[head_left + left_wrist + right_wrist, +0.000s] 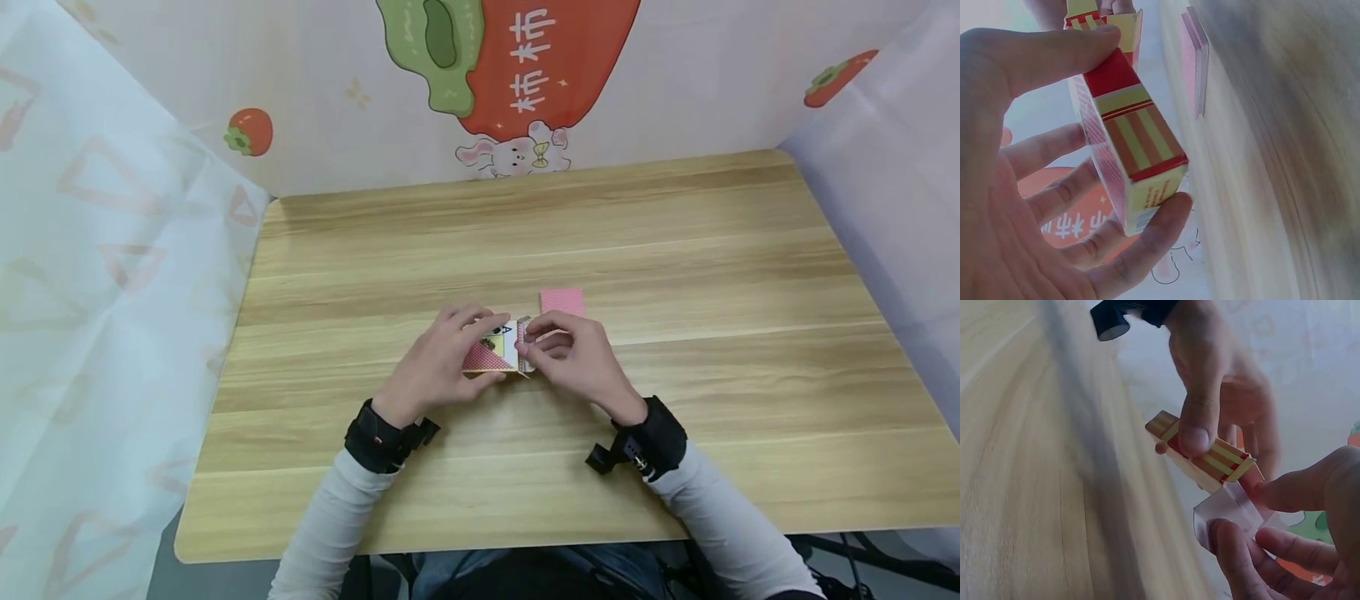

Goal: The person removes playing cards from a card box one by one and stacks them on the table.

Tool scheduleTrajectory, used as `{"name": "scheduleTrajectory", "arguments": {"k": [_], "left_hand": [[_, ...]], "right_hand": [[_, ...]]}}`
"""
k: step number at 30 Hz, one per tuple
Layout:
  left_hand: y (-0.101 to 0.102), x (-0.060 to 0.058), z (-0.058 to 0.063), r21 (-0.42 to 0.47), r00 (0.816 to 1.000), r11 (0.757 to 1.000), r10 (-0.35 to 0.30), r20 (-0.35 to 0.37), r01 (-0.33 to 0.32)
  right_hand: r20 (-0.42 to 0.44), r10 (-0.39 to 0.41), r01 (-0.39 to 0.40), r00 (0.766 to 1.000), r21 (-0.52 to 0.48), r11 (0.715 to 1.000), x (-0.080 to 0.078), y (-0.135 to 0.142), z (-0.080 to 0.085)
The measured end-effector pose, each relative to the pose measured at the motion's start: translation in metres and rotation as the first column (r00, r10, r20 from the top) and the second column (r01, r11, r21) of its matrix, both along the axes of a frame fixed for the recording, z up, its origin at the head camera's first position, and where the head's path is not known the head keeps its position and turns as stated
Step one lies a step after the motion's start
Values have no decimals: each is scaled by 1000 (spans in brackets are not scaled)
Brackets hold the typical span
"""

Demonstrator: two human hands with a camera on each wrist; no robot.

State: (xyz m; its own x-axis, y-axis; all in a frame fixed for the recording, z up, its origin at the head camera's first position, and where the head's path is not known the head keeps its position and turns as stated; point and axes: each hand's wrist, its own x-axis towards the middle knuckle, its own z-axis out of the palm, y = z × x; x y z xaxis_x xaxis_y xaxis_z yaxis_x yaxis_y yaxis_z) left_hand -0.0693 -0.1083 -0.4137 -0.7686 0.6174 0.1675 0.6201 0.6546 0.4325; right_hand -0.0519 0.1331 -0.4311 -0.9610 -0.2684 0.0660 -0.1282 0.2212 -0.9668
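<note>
A small card box (487, 360), red, yellow and patterned pink, with an ace printed on its face, is held just over the table by my left hand (442, 354). In the left wrist view, the thumb presses one narrow side of the box (1141, 134) and fingertips support the far end. At its open end my right hand (581, 358) pinches the pale end flap (1225, 512) between thumb and fingers. The box's inside cannot be seen. Just beyond the right hand lies a stack of pink-backed playing cards (562, 301), partly covered by that hand in the head view.
The wooden table (360, 250) carries the cards. Behind it hangs a white cloth (322, 100) with strawberry prints, and more cloth hangs at both sides. Each wrist wears a black strap with a camera (648, 437).
</note>
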Motion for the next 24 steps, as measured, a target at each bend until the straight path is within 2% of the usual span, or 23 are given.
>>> {"name": "scheduleTrajectory", "arguments": {"k": [7,13,18,24], "left_hand": [[4,4,-2,25,999,999,-22,-50,23],[9,7,-5,22,995,999,-34,-96,37],[10,9,-8,30,996,998,-50,-72,53],[10,11,-11,79,997,995,-54,-60,58]], "right_hand": [[141,2,5,990,-45,999,-3,3,-1],[340,45,8,939,-155,988,-4,5,1],[410,64,20,910,-198,980,-4,7,1],[434,71,20,898,-201,979,-4,11,-4]]}}
